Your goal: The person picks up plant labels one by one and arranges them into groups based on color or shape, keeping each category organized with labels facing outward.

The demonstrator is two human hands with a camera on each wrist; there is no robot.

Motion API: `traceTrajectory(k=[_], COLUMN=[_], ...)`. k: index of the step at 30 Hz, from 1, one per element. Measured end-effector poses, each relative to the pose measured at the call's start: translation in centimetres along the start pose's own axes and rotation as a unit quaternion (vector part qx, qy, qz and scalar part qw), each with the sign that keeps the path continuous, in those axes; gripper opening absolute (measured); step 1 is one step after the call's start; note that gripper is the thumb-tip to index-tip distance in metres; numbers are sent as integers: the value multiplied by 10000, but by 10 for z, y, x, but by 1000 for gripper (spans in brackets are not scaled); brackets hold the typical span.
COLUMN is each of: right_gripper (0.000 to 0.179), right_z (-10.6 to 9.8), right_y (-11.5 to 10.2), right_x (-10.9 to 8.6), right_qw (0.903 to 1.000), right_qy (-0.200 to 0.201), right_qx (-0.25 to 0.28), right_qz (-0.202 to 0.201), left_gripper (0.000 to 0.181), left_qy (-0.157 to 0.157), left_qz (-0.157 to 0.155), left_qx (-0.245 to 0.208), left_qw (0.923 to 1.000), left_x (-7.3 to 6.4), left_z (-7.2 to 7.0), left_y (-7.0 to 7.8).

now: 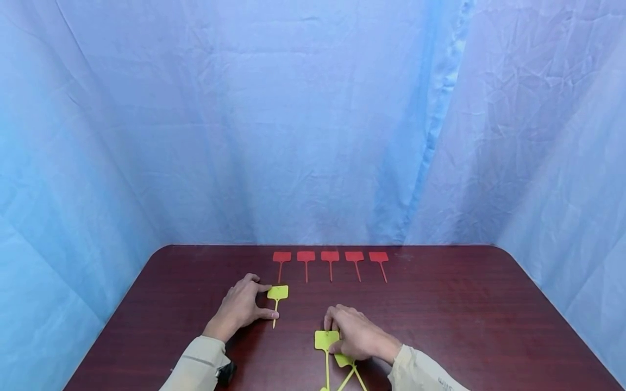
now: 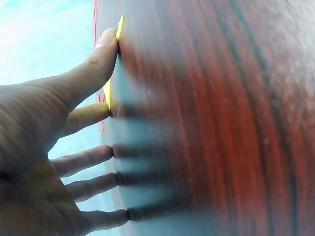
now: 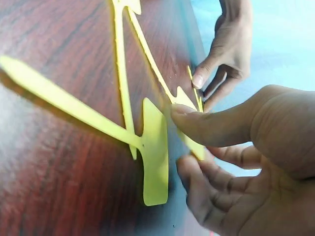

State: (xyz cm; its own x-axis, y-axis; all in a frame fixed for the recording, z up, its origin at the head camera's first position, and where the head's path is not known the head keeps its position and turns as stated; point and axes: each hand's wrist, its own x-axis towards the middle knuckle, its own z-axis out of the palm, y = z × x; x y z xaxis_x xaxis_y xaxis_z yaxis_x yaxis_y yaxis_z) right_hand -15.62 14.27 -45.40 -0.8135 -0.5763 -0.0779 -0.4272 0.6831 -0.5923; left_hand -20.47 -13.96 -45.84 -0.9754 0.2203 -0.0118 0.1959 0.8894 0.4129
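A yellow T-shaped plant label (image 1: 277,292) lies on the dark table with its stem toward me. My left hand (image 1: 240,305) is at its left side, thumb on the stem and index finger at the head; the other fingertips touch the tabletop in the left wrist view. My right hand (image 1: 359,332) pinches a second yellow label (image 1: 324,339) by its head between thumb and fingers. Partly under this hand lies another yellow label (image 3: 156,157), its stem crossing that of a further yellow label (image 3: 120,59).
Several red plant labels (image 1: 330,256) lie in an even row near the far edge of the brown wooden table (image 1: 455,315), stems toward me. Light blue curtains (image 1: 313,136) hang behind the table and at both sides.
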Motion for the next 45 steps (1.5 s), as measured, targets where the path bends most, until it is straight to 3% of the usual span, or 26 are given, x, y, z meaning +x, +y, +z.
traceTrajectory(k=[5, 10, 16, 28, 45], right_gripper=[29, 23, 20, 22, 25], right_z=[-5, -9, -5, 7, 10], right_y=[6, 10, 14, 15, 12], right_x=[12, 30, 52, 80, 85], right_qw=[9968, 9938, 9929, 9895, 9890], right_qy=[321, 656, 1047, 1409, 1441], right_qx=[710, 896, 554, 21, -108], right_qz=[-192, -100, 49, 334, 318], left_gripper=[72, 71, 71, 68, 70], left_qy=[-8, 8, 32, 24, 15], left_qz=[44, 69, -36, -110, -187], left_qx=[13, 2, -25, -108, -124], left_qw=[10000, 10000, 10000, 9999, 9997], left_x=[0, 0, 0, 2, 2], left_z=[0, 0, 0, -2, -5], left_y=[0, 0, 2, 3, 3])
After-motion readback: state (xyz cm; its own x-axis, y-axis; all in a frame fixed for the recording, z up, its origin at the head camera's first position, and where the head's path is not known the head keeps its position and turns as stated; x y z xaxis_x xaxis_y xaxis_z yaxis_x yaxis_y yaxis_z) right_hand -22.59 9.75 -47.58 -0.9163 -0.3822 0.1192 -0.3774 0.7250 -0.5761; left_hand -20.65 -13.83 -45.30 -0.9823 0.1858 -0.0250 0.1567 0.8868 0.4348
